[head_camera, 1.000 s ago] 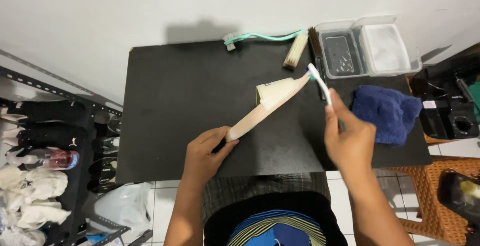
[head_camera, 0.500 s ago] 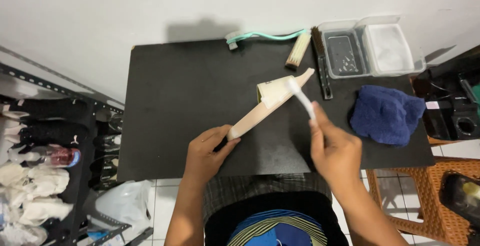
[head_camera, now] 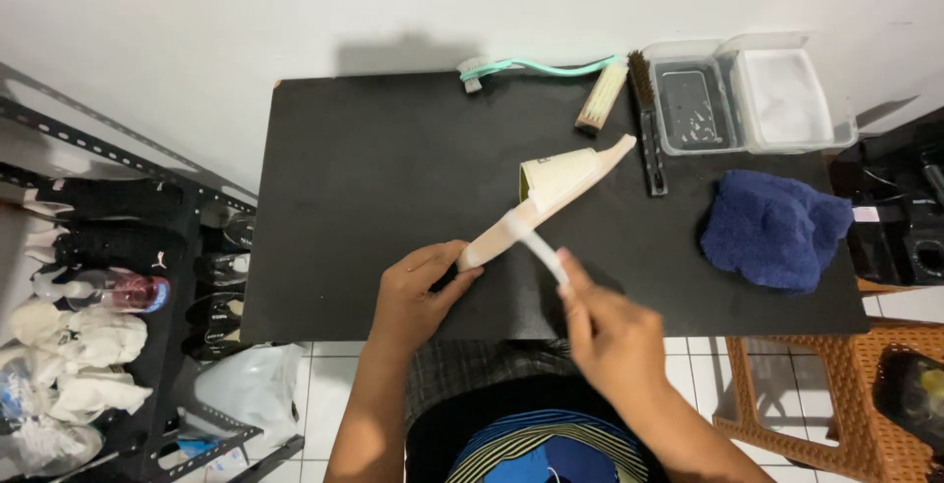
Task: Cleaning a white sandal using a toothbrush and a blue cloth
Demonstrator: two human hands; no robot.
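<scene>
gripped at its heel end by the left hand [head_camera: 418,291], a beige slipper [head_camera: 551,193] slants across the frame's centre on the black table [head_camera: 374,168]; right hand [head_camera: 610,340] clasps a white brush [head_camera: 539,244] against its sole.

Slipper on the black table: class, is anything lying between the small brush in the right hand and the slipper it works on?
Nothing visible. The right hand holds the small brush with its head against the slipper, which the left hand grips at its near end.
</scene>
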